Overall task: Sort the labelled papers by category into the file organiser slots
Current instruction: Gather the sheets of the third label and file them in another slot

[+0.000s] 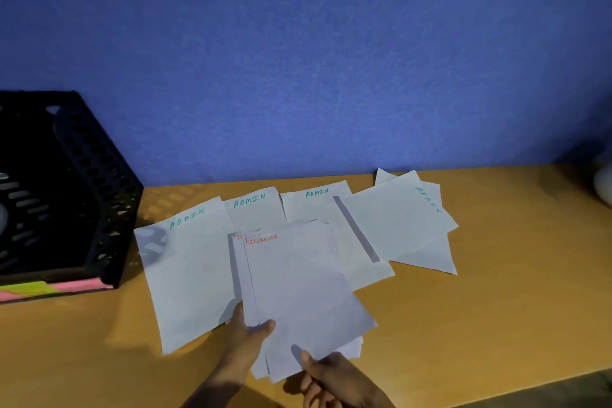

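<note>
Blue wall (298, 43) behind wood desk (480, 291). Black organiser (82, 195) far left, pink sheets (82, 287) under it. ADMIN sheets (185, 268) fanned across desk by wall. My left hand (245, 335) & right hand (331, 374) both pinching FINANCE stack (298, 291) at near edge, thumbs on top, stack over ADMIN sheets.

Wood desk (496, 308) w/ black file organiser (82, 195) at left, ADMIN sheets (185, 275) spread mid

Blue textured wall (298, 43), orange-brown wooden desk (496, 291) against it, dim light, soft shadows on the desktop
</note>
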